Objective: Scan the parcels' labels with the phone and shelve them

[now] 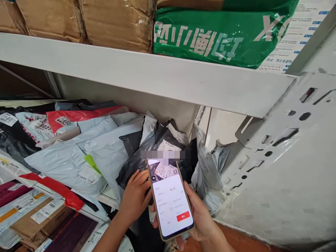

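We are observing a phone (pixel 170 206) in the right hand (pixel 201 216), whose fingers and thumb are gripping it by its long edges. It is tilting in front of a black parcel (pixel 133 162), between the two hands, and its screen is showing a labelled parcel above a white panel with a red button. We are noting a label (pixel 170 146) on the dark plastic just beyond the phone's top edge, with pixelation obscuring part of it. The left hand (pixel 138 190) is resting against the black parcel, just beside the phone, with its fingers bending; we are finding that we cannot tell whether they are pinching the plastic. To the left, pale bags (pixel 68 164) and a red bag (pixel 76 117) are lying heaped on the shelf; to the right, a crumpled grey bag (pixel 210 171) is leaning near the upright (pixel 278 147). Overhead, cartons (pixel 118 24) and a green package (pixel 210 38) are sitting on a white shelf (pixel 157 80).
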{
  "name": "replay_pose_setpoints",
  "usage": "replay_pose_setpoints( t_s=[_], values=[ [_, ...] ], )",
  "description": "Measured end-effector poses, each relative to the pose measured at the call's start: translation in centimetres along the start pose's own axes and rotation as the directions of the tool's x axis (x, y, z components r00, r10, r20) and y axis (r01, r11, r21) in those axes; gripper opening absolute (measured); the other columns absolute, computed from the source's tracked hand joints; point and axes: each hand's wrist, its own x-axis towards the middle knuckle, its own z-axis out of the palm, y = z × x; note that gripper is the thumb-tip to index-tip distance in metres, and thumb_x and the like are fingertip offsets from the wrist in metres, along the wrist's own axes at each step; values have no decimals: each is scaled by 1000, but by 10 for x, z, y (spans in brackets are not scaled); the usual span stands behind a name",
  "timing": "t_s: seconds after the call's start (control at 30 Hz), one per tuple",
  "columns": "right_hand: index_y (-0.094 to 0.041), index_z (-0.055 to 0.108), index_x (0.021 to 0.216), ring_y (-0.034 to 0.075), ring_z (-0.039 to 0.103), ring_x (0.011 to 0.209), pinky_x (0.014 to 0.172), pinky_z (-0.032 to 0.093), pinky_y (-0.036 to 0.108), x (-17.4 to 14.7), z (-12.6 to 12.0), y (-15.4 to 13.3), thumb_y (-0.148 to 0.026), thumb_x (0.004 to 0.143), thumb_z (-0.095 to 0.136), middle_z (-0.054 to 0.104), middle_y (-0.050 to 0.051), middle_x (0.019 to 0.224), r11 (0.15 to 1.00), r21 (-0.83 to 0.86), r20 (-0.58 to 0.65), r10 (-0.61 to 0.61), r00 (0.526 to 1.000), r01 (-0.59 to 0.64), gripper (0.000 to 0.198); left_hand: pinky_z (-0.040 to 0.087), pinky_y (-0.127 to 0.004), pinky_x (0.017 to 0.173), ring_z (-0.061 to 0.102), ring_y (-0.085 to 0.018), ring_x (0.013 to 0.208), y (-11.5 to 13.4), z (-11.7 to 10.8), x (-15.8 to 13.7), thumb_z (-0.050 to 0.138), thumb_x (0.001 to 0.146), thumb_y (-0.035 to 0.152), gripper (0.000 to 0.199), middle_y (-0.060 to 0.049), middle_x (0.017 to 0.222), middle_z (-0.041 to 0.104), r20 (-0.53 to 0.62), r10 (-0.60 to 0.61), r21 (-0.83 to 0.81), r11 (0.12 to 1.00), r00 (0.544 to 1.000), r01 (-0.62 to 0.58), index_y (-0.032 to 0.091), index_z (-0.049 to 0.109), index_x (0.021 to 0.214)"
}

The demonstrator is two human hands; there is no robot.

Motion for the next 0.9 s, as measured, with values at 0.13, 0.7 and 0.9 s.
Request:
replay_pose_setpoints(
  t_s=[0.13, 0.7, 0.9],
  values=[
    [-6, 64, 119, 29, 74, 80, 33, 50, 20, 3, -4, 0, -73, 86, 36, 71, 23, 105, 1000, 9, -43, -1, 999, 1, 80, 26, -54, 113, 45, -25, 129, 1, 0, 0, 48, 88, 25, 29, -8, 130, 59, 2, -2, -8, 1000, 1000, 2, 25, 65, 112],
    [-7, 64, 117, 27, 74, 75, 50, 55, 28, 6, 3, -3, -74, 80, 48, 75, 19, 97, 999, 23, -76, -21, 997, 23, 79, 25, -51, 114, 42, -25, 132, -7, 5, -2, 52, 87, 25, 32, -7, 135, 56, -15, 52, 61, 997, 999, -51, 25, 61, 117],
    [-29, 27, 146, 30, 74, 86, 46, 57, 28, 0, 6, -3, -56, 76, 70, 68, 14, 120, 995, -11, -42, -97, 994, 96, 86, 27, -50, 112, 47, -27, 127, -10, 7, -2, 52, 86, 27, 39, -9, 133, 57, -20, 69, 105, 992, 997, -66, 26, 56, 125]
  ],
)
